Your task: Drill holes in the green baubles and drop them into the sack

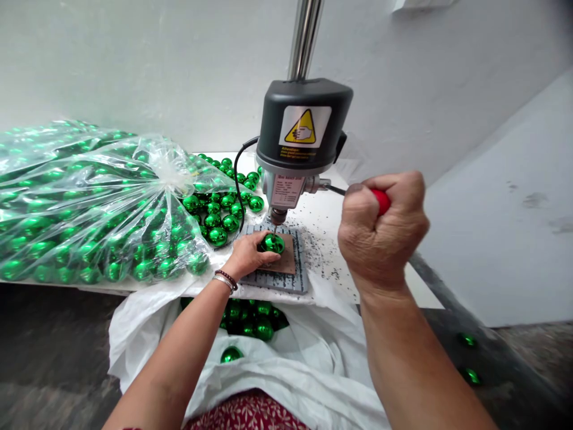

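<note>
A shiny green ball (274, 244) sits on a brown board (286, 261) on the grey base (298, 280) of a small bench drill press (304, 122). My left hand (250, 253) grips this ball from its left side, thumb in front. The drill bit (276, 229) comes down to the top of the ball; whether it has entered cannot be made out. My right hand (382, 230) is closed around the red-knobbed feed lever (381, 202) at the right of the drill head.
A knotted clear plastic bag (165, 170) full of green balls covers the table's left side. Loose green balls (217, 218) lie beside it. Dark shavings litter the white tabletop (331, 239). A white sack (304, 358) with more balls hangs in front. Two balls (470, 375) lie at lower right.
</note>
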Available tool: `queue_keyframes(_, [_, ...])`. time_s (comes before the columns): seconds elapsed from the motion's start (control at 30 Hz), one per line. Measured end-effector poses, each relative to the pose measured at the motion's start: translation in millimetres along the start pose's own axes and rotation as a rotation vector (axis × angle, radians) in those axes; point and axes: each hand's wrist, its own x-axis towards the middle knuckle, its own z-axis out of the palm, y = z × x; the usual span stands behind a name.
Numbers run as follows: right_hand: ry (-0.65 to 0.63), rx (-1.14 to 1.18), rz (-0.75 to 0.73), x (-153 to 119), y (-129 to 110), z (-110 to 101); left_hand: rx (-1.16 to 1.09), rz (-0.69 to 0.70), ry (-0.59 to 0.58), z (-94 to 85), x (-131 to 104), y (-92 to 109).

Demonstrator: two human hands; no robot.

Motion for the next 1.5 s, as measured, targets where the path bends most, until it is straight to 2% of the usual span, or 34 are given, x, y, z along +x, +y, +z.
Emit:
queue_keyframes(0.43, [0.147,0.021,-0.031,-19,13,13,0.055,-0.001,0.01,-2.2,-4,4])
queue_keyframes(0.67, [0.17,0.058,-0.073,-45,23,16,0.058,-0.011,0.019,-1.9,-4,6])
queue_keyframes(0.73, [0.178,0.083,-0.052,-39,20,16,0.047,-0.015,0.027,-0.8,-3,5])
queue_keyframes(0.8, [0.166,0.117,-0.015,-22,14,16,0.03,-0.022,0.035,1.5,-3,4])
queue_keyframes(0.93, [0.079,0.111,0.051,24,-1,14,-0.043,-0.005,0.076,7.7,-8,2])
queue_keyframes(1.03, [0.018,0.106,0.119,41,-9,13,-0.089,0.029,0.105,8.2,-17,4])
queue_keyframes(1.17, [0.005,0.097,0.173,40,-13,13,-0.011,0.078,0.08,-1.7,-36,11])
queue_keyframes(1.33, [0.022,0.113,0.136,37,-10,15,0.006,0.151,0.04,-18.5,-66,18])
queue_keyframes(1.5, [0.024,0.116,0.108,36,-9,16,-0.009,0.191,-0.027,-28.0,-88,18])
